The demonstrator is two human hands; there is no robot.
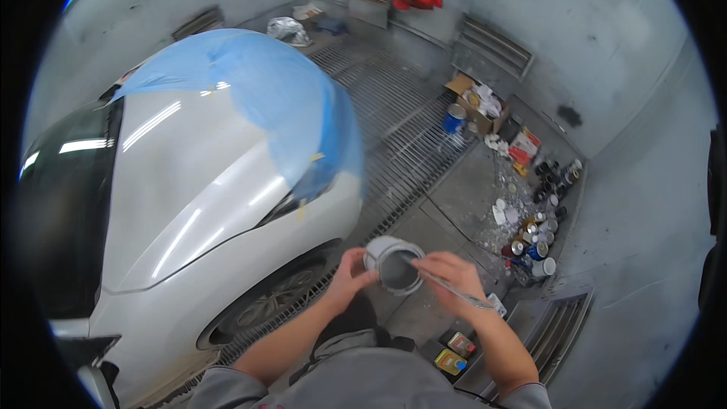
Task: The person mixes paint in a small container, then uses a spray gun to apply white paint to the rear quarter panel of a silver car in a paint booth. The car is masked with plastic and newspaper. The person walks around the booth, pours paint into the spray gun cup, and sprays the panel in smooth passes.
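Observation:
My left hand [348, 282] is wrapped around the side of an open paint can [379, 248], which tilts toward me in front of my body. Grey material coats its inside and rim. A thin, flat metal stirring stick [471, 299] is pinched in my right hand [454, 280]. One end of it reaches into the can's mouth, while the other sticks out past my palm to the lower right. How full the can is, I cannot tell.
On the left stands a white car [197, 159], its front partly covered with blue masking film [254, 79]. A floor grate [386, 125] runs alongside. Several cans and bottles [541, 246], a cardboard box [496, 125] and a blue can [454, 119] line the right wall.

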